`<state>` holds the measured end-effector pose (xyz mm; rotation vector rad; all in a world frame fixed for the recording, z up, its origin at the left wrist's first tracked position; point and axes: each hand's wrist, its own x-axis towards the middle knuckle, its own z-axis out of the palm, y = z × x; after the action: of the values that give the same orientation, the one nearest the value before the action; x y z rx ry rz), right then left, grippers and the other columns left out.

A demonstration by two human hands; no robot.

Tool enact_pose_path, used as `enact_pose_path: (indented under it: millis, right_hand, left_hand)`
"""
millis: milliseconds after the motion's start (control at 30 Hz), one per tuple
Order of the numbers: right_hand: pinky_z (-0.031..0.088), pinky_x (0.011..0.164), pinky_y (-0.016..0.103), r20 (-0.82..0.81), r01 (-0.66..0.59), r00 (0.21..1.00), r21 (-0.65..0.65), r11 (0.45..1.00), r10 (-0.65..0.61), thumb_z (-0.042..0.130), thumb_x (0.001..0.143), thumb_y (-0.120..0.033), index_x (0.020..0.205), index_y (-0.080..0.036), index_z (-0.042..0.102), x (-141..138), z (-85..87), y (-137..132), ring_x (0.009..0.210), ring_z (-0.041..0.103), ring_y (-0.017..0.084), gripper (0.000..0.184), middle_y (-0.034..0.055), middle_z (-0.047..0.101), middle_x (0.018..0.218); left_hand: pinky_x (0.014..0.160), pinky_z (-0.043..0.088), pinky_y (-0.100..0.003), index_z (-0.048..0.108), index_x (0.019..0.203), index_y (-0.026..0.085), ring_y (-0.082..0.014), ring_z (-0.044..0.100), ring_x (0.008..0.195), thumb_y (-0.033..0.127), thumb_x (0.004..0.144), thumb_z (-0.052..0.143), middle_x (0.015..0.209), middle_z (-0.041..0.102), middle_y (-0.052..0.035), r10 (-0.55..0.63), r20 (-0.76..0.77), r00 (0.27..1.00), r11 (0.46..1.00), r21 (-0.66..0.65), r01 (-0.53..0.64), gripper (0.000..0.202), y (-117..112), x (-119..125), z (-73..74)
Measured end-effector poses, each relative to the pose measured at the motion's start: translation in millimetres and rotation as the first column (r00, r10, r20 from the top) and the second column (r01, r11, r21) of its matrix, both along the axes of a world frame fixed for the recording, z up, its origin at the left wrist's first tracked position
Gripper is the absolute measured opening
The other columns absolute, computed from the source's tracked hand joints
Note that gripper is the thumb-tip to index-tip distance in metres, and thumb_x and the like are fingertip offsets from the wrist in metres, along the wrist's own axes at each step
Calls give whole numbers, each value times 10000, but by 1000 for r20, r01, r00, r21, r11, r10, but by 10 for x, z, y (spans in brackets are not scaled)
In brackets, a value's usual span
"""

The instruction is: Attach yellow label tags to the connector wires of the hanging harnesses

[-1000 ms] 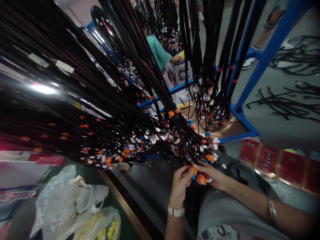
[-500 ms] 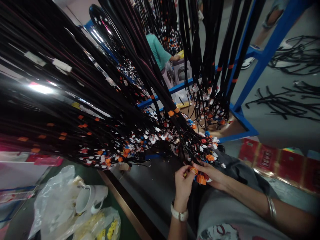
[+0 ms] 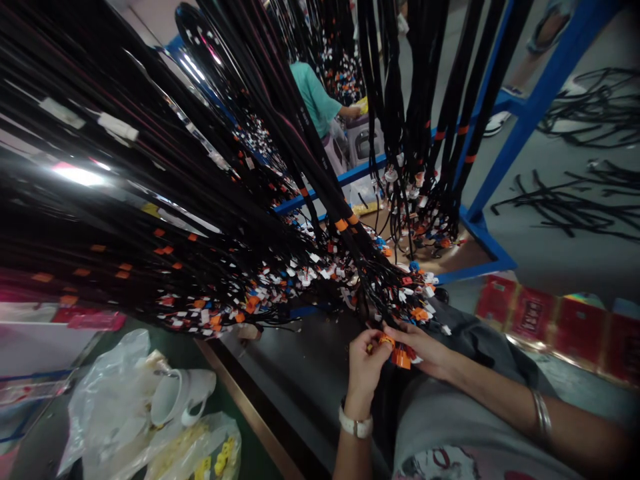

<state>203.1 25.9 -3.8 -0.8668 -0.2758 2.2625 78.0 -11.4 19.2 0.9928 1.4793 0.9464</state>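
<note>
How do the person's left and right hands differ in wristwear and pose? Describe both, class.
The left hand has a white-strapped watch; the right hand has silvery bangles up its forearm. The left hand reaches in from below, the right hand from the right. Both are ungloved, at orange connectors.

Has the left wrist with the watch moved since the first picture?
Yes, slightly: the left wrist has shifted rightward in the view, judged against the brown table edge.

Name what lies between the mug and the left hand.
In the head view, a strip of green tabletop, its brown edge and a dark grey surface lie between the mug and the left hand.
</note>
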Motion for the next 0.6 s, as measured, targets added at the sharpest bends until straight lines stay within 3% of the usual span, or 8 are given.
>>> enact_pose_path:
  millis: [333, 433, 600]
  right_hand:
    - [509, 560, 201, 28, -6, 1000, -12, 1000, 7, 776, 633, -269, 821, -162, 633, -13, 15, -7, 575, 623, 105, 259, -11, 667, 666]
    - [491, 539, 193, 49, -9, 999, -32, 999, 10, 751, 666, -298, 757, -155, 628, -20, 26, -1, 536, 602, 95, 210, -15, 655, 625]
    - [473, 513, 195, 15, -41, 999, -121, 992, 43, 694, 730, -318, 679, -156, 611, -8, 20, 9, 509, 590, 94, 190, -11, 647, 599]
  left_hand:
    - [538, 337, -208, 655, 770, 119, -87, 379, 552, 336, 735, 610, 602, 506, 7, 49, -149, 988, 998, 46, -43, 224, -10, 44, 27]
    - [496, 302, -201, 660, 819, 115, -71, 346, 511, 444, 732, 612, 575, 483, 17, 30, -31, 999, 1000, 3, -29, 344, 5, -11, 56]
    - [412, 135, -194, 644, 828, 88, -36, 198, 425, 584, 712, 573, 467, 302, 75, 91, 238, 967, 988, -143, -57, 514, 18, -114, 26]
